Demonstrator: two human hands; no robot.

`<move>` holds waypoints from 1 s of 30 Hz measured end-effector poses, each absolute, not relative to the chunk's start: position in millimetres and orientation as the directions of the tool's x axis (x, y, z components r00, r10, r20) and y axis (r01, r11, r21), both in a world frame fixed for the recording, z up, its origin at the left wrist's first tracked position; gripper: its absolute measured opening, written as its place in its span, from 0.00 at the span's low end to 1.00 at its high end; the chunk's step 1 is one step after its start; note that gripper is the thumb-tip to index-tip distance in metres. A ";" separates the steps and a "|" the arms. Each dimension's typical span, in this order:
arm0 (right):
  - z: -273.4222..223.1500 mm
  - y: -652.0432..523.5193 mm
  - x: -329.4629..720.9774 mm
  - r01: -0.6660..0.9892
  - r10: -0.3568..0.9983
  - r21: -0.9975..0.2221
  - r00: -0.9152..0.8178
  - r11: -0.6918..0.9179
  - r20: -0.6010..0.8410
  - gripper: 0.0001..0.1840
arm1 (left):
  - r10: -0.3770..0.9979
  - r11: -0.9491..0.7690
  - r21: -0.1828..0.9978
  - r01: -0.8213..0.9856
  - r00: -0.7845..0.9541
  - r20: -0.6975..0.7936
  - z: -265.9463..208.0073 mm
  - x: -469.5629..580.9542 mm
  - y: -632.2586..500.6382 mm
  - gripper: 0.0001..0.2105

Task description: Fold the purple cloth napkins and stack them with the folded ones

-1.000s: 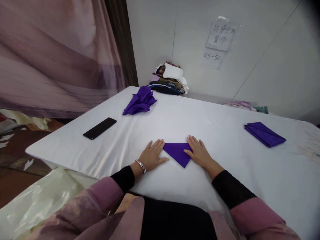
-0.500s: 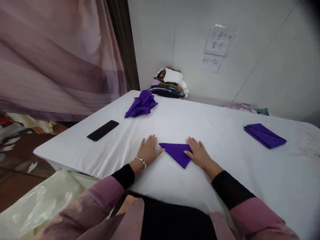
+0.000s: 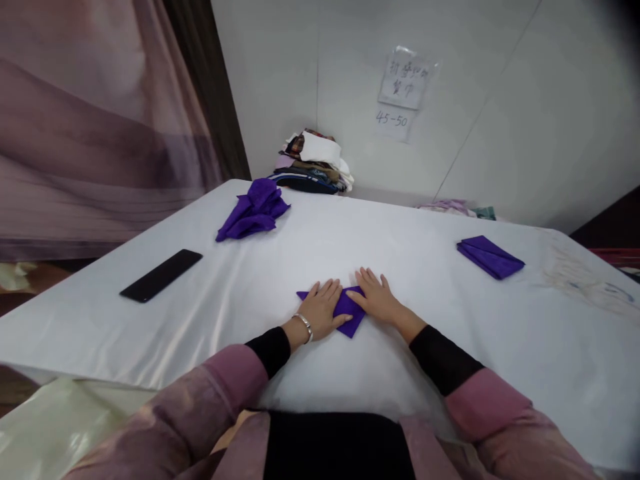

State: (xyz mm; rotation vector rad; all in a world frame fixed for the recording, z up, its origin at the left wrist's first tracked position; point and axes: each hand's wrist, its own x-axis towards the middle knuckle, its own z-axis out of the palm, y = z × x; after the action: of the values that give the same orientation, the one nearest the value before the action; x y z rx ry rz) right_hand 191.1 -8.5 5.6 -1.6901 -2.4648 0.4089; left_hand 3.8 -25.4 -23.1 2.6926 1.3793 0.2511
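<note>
A purple cloth napkin (image 3: 351, 325), folded into a small pointed shape, lies flat on the white-covered table in front of me. My left hand (image 3: 323, 312) rests open across its left part, fingers stretched out and thumb pointing right, so much of that side is hidden. Over the right edge lies my right hand (image 3: 375, 297), also open, its thumb on the cloth and its fingers spread. One tip of the napkin shows to the left of my left hand. Neither hand grips anything.
A crumpled purple cloth (image 3: 253, 210) lies at the back left, with a black phone-like slab (image 3: 161, 275) nearer me. Another folded purple cloth (image 3: 491, 257) is at the right. Stacked clothes (image 3: 315, 162) stand behind the white table (image 3: 410, 240), against the wall.
My left hand has moved right, from beside the napkin onto its left part. My right hand stays at the right edge. The whole view has turned somewhat to the right.
</note>
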 end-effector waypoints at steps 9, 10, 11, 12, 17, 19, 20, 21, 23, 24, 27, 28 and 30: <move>2.2 4.1 116.9 0.742 0.864 -0.483 -0.499 0.465 0.065 0.39 | 0.764 -0.645 0.159 0.748 0.621 0.178 -15.6 4.2 -25.2 0.30; -0.9 4.4 118.2 0.731 0.862 -0.501 -0.504 0.464 0.063 0.39 | 0.765 -0.643 0.161 0.749 0.618 0.179 -16.2 4.0 -24.8 0.31; -3.2 4.8 120.8 0.723 0.861 -0.513 -0.505 0.463 0.066 0.39 | 0.769 -0.639 0.166 0.751 0.615 0.174 -17.2 3.7 -24.3 0.32; -4.5 5.3 124.2 0.720 0.860 -0.516 -0.505 0.464 0.070 0.39 | 0.773 -0.634 0.171 0.754 0.612 0.166 -18.3 3.4 -23.9 0.33; -7.9 13.6 145.3 0.816 0.908 -0.423 -0.418 0.394 0.040 0.40 | 0.791 -0.612 0.178 0.771 0.598 0.130 -24.4 0.9 -23.2 0.34; -10.6 19.9 156.8 0.856 0.927 -0.372 -0.375 0.358 0.029 0.41 | 0.791 -0.612 0.173 0.772 0.600 0.121 -26.3 -0.1 -23.2 0.34; -12.1 23.2 163.4 0.872 0.934 -0.350 -0.357 0.342 0.022 0.41 | 0.790 -0.613 0.168 0.772 0.601 0.122 -27.0 -0.4 -23.2 0.34; -13.5 26.4 170.2 0.886 0.940 -0.330 -0.341 0.326 0.014 0.41 | 0.788 -0.616 0.161 0.771 0.603 0.125 -27.3 -0.5 -23.2 0.34; -15.8 31.8 182.6 0.907 0.949 -0.295 -0.314 0.301 0.003 0.40 | 0.787 -0.617 0.142 0.774 0.603 0.130 -27.2 -0.5 -23.3 0.34; -16.6 33.8 187.4 0.914 0.953 -0.281 -0.303 0.291 0.002 0.40 | 0.788 -0.615 0.134 0.777 0.602 0.129 -26.8 -0.2 -23.3 0.34; -18.4 36.8 194.3 0.925 0.957 -0.254 -0.291 0.282 0.003 0.40 | 0.792 -0.610 0.117 0.784 0.600 0.110 -25.1 0.7 -24.3 0.33; -18.9 37.0 194.4 0.927 0.957 -0.248 -0.290 0.281 0.001 0.40 | 0.795 -0.607 0.116 0.786 0.598 0.104 -24.6 0.9 -24.9 0.33; -19.4 36.8 193.2 0.929 0.956 -0.238 -0.293 0.283 -0.004 0.41 | 0.798 -0.603 0.126 0.788 0.596 0.093 -23.7 0.8 -26.0 0.33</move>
State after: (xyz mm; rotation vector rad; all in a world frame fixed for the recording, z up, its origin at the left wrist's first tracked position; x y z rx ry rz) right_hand 193.2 36.8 -19.4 -1.7770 -2.4013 0.2936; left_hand 0.8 -26.0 -23.7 2.7413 1.3643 0.2150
